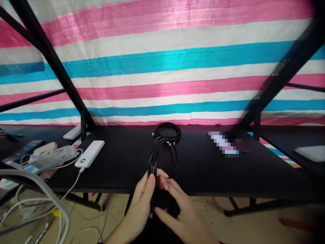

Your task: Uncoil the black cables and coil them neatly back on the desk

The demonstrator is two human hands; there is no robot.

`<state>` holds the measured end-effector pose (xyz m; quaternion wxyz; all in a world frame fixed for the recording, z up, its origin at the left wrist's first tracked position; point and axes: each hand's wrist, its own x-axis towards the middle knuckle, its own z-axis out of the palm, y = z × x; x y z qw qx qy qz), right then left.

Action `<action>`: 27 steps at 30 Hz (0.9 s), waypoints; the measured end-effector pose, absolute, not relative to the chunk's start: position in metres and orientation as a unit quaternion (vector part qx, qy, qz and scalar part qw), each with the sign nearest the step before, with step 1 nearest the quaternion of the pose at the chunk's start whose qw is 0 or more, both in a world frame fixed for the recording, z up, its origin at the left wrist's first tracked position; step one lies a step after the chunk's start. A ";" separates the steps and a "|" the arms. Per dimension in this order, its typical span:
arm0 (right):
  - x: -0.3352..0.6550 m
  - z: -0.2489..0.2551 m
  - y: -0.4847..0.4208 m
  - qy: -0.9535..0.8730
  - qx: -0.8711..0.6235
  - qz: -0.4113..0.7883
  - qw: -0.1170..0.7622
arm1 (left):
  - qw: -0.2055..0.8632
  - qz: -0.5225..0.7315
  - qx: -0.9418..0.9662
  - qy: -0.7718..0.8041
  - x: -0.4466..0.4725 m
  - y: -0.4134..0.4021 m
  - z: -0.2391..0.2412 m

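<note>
Both my hands hold a bundle of black cable (157, 159) over the near edge of a black table (203, 169). My left hand (141, 203) has its fingers closed round the left side of the loop, thumb pressed against it. My right hand (181, 211) pinches the lower part of the same loop from the right. The loop rises away from me, and its white-tipped plugs (170, 143) show near the top. Behind it a second coil of black cable (168, 130) lies flat on the table.
A white power bank (90, 153) with a white lead lies at the left. Further left are a white power strip (54, 156) and tangled white cables (38, 203). Black frame bars (50, 57) slant up on both sides before a pink, white and blue striped sheet (162, 61). A blurred patch (224, 144) lies right.
</note>
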<state>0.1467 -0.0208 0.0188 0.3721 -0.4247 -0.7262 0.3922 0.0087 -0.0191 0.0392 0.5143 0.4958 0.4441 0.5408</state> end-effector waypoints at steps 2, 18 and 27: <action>0.144 0.018 -0.025 -0.731 -0.419 0.401 0.360 | 0.513 0.511 0.528 0.444 0.008 -0.021 0.041; 0.226 -0.006 -0.018 -0.606 -0.431 0.275 0.610 | 0.451 0.641 0.391 0.482 0.002 0.011 0.058; 0.286 -0.034 0.020 -0.333 -0.448 0.380 0.738 | 0.429 0.688 0.341 0.476 -0.023 0.033 0.045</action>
